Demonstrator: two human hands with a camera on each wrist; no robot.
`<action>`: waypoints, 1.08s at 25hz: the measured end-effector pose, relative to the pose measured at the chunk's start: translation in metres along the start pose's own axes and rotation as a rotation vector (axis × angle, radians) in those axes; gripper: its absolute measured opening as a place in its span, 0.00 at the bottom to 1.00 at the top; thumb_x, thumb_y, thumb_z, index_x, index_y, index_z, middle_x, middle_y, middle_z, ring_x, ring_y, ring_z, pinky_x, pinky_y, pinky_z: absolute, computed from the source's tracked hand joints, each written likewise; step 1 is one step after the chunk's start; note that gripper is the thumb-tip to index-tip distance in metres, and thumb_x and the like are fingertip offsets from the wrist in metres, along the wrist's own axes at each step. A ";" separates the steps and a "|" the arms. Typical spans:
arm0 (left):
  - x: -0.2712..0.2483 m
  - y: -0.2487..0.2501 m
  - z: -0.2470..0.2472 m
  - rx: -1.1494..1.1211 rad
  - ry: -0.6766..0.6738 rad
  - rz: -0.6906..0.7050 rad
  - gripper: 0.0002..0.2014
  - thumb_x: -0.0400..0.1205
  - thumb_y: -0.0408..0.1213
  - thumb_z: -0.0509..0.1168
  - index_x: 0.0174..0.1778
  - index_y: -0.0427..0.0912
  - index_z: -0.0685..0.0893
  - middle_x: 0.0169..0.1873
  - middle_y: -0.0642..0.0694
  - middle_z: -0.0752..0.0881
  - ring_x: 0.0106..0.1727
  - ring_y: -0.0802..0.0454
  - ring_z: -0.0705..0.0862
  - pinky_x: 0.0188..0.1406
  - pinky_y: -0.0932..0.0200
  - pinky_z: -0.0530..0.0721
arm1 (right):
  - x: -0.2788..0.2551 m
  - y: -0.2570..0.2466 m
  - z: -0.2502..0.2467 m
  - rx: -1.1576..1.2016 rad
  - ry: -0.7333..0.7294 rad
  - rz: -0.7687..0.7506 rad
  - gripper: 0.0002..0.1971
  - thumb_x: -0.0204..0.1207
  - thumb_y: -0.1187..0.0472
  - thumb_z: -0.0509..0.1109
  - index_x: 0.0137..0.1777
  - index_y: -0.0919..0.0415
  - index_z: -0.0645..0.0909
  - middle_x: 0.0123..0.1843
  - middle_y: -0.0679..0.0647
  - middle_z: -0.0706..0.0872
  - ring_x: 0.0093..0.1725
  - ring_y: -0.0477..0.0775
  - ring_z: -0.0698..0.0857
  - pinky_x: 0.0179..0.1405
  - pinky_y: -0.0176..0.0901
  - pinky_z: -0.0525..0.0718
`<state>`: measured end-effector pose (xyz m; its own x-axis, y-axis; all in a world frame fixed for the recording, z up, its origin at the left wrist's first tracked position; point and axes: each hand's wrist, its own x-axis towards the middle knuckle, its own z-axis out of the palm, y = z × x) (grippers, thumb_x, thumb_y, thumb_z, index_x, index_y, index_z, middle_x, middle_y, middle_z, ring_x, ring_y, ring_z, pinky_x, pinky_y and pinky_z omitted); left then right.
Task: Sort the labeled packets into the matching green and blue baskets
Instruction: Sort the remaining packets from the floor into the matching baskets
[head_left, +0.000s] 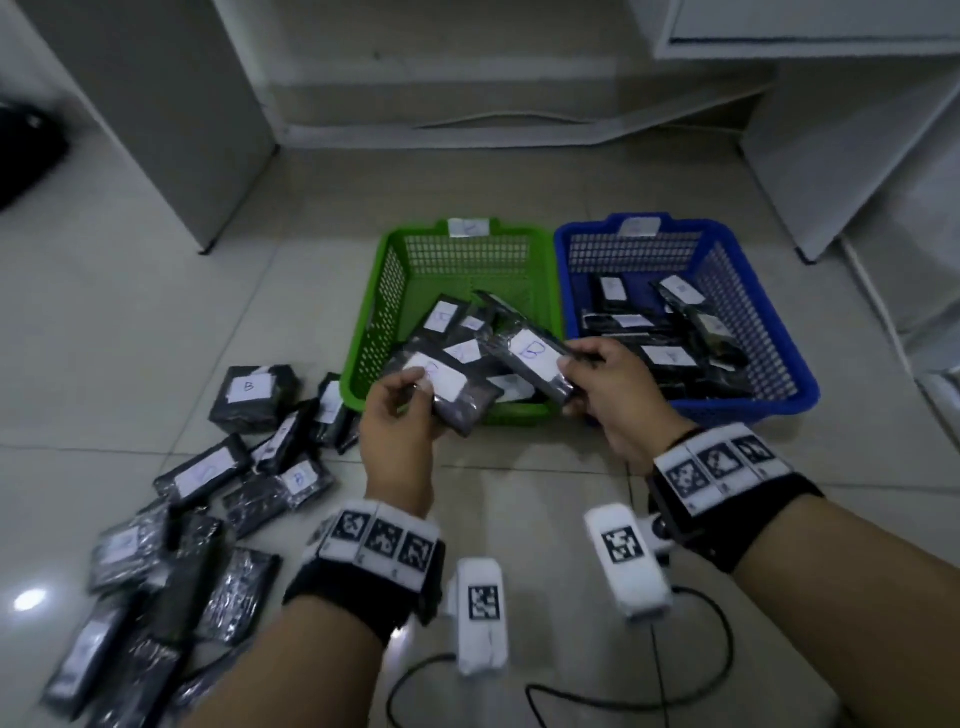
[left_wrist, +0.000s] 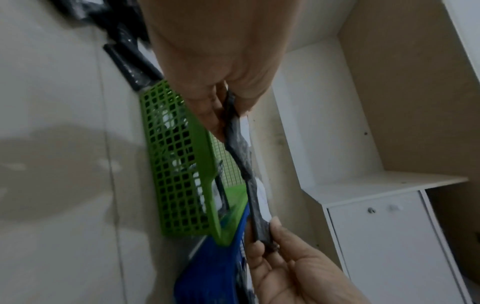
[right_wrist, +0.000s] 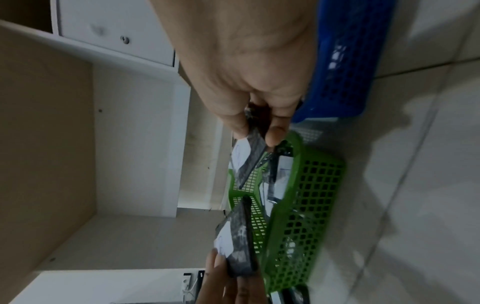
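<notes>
Both hands hover over the front of the green basket (head_left: 384, 291), which holds several black packets. My left hand (head_left: 421, 392) pinches a black packet (head_left: 457, 395) by its near end; its white label is blurred. My right hand (head_left: 571, 384) grips another black packet (head_left: 530, 358) whose label reads B, above the green basket's right front corner. The blue basket (head_left: 737, 291) stands right of the green one, with several packets inside. The left wrist view shows the left-hand packet (left_wrist: 235, 125) edge-on, and the right wrist view shows the right-hand packet (right_wrist: 250, 158).
A loose pile of black labelled packets (head_left: 208, 478) lies on the tiled floor at my left. White cabinets (head_left: 810, 171) stand behind and to the right of the baskets. Black cables (head_left: 691, 670) trail on the floor by my wrists.
</notes>
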<state>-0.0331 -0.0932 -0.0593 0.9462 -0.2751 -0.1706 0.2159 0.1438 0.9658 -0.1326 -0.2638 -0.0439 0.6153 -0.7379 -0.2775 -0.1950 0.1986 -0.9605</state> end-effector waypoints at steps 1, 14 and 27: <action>0.016 0.002 -0.002 0.081 0.016 0.028 0.08 0.79 0.27 0.66 0.50 0.44 0.82 0.50 0.40 0.86 0.51 0.45 0.84 0.54 0.41 0.87 | 0.015 -0.004 0.008 -0.022 -0.007 0.003 0.09 0.79 0.70 0.66 0.58 0.61 0.77 0.53 0.63 0.83 0.34 0.54 0.81 0.18 0.36 0.82; 0.058 -0.002 -0.039 0.214 0.102 0.009 0.13 0.77 0.27 0.68 0.53 0.48 0.84 0.49 0.47 0.86 0.48 0.48 0.86 0.49 0.53 0.87 | 0.060 0.022 0.102 -0.827 -0.255 -0.297 0.15 0.74 0.71 0.69 0.56 0.55 0.89 0.59 0.58 0.86 0.56 0.61 0.85 0.59 0.51 0.85; 0.049 -0.013 -0.016 0.382 -0.112 0.206 0.16 0.75 0.30 0.72 0.52 0.54 0.78 0.48 0.50 0.85 0.49 0.57 0.85 0.50 0.63 0.84 | 0.061 -0.003 0.071 -0.538 -0.226 -0.092 0.10 0.78 0.64 0.69 0.59 0.62 0.81 0.39 0.54 0.85 0.37 0.56 0.85 0.36 0.49 0.85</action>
<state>0.0148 -0.0932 -0.0831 0.9237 -0.3815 0.0349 -0.0988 -0.1490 0.9839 -0.0405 -0.2639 -0.0592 0.7839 -0.5691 -0.2483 -0.4570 -0.2581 -0.8512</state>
